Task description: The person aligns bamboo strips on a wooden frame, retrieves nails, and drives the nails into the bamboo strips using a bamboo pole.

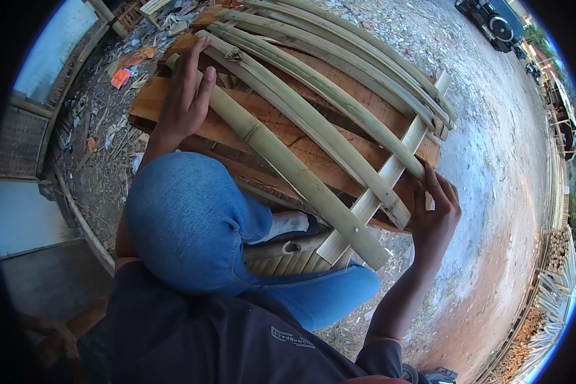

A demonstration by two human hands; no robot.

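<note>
Several split bamboo strips lie across brown wooden boards (249, 118). The nearest strip (288, 173) rests over a pale crosspiece (365, 208), with a small nail head near its right end. My left hand (187, 96) is at the far left end of this strip, fingers apart, beside the broken end of the second strip (313, 131). At the right, my right hand (436, 205) has its fingers around the end of the third strip (345, 102), above the crosspiece's middle. More strips (365, 61) lie together at the back.
My bent knee (179, 217) is close to the near strip. My foot (291, 224) rests below the boards by a bamboo slat seat (281, 264). Bamboo stacks (525, 342) line the right side, and a parked vehicle (496, 22) stands at the upper right.
</note>
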